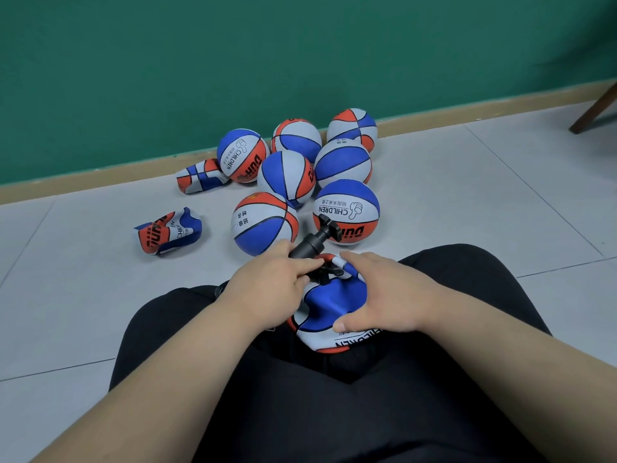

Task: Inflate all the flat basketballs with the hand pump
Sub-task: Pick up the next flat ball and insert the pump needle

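Flat ball (329, 304): lies crumpled on the person's lap, between the black-trousered knees (450, 282), dented side up.
Pump (312, 243): black, tilted away toward the far right; needle end down at the flat ball's top, T-handle (330, 225) up, just in front of a round ball.
Left hand (267, 289): fingers curled around the pump's lower end, pinching it near the needle fitting.
Right hand (384, 295): spread flat over the flat ball's right side, thumb pressed on its near edge.
Round balls (287, 175): seven, clustered on the floor toward the far wall; the back ones touch the skirting board (434, 113).
Other flat balls: one (168, 233) alone, left of the cluster; one (200, 175) folded at the skirting, touching the leftmost round ball.
Floor (484, 195): pale tiles; open on the right from the cluster out to a wooden chair leg (594, 110) at the far right corner; near left side also open.
Wall (233, 61): green, closes off the far edge.
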